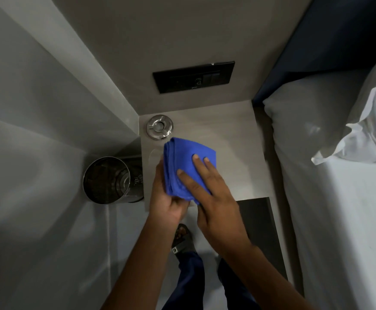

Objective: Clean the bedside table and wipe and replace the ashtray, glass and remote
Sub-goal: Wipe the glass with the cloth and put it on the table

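Note:
A folded blue cloth [187, 166] hangs above the grey bedside table [227, 139], held between both hands. My left hand [166, 198] grips it from below and at the left edge. Across the top of the cloth lies my right hand [209, 193], fingers spread. A round steel ashtray [159, 127] sits in the table's back left corner, just beyond the cloth. Left of the cloth a faint clear curved shape [153, 155] shows; I cannot tell whether it is the glass. No remote is in view.
A perforated steel bin [113, 180] stands on the floor left of the table. A black switch panel [193, 77] is on the wall behind. The bed with white sheets [339, 186] borders the right side. A dark panel [256, 220] sits at the table's front right. My sandalled foot [182, 239] is below.

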Demonstrator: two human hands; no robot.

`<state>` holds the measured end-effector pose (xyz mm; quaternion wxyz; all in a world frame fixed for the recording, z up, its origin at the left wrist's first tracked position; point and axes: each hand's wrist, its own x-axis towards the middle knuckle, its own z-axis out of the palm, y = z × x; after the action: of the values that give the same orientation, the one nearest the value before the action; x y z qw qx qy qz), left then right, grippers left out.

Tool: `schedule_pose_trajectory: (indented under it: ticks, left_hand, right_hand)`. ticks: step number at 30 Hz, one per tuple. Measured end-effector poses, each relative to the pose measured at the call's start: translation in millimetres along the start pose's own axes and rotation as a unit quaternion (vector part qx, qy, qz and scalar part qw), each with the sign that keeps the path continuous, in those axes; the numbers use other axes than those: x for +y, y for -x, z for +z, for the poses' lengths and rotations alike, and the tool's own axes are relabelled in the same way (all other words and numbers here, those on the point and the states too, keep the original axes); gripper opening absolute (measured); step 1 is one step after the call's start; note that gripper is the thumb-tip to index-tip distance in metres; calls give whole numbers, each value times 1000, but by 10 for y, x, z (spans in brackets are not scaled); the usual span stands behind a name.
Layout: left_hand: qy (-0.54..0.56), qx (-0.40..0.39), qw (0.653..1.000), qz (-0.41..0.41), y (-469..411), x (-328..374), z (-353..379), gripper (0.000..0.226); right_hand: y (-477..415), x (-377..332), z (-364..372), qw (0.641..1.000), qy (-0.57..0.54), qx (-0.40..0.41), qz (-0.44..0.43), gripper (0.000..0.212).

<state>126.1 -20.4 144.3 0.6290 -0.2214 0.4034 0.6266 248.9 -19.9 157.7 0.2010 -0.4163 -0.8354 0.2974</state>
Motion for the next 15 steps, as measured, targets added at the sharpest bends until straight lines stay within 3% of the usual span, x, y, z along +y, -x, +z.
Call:
schedule_pose_trajectory:
  ticks: [4, 7, 11, 13, 15]
  left_hand:
    - [-3, 30, 1000, -8, 3, 5, 11, 67]
    - [-1, 54, 998, 28, 10, -49, 7, 51]
    - [-45, 14, 998, -31, -45, -151, 48, 66]
    - [-52, -26, 997, -55, -158, -157, 118, 73]
    - [-79, -6, 996, -35, -364, -176, 213, 71]
  right_hand:
    - [141, 166, 8, 993, -93, 23, 75, 71]
    - [31, 218, -83, 980, -145, 64, 120, 66]
    - [-123, 72, -182, 986, -117, 53, 103, 54]
    - [-78, 99, -173, 991, -92, 37, 92, 54]
    - [11, 224, -174, 986, -113, 40, 117, 63]
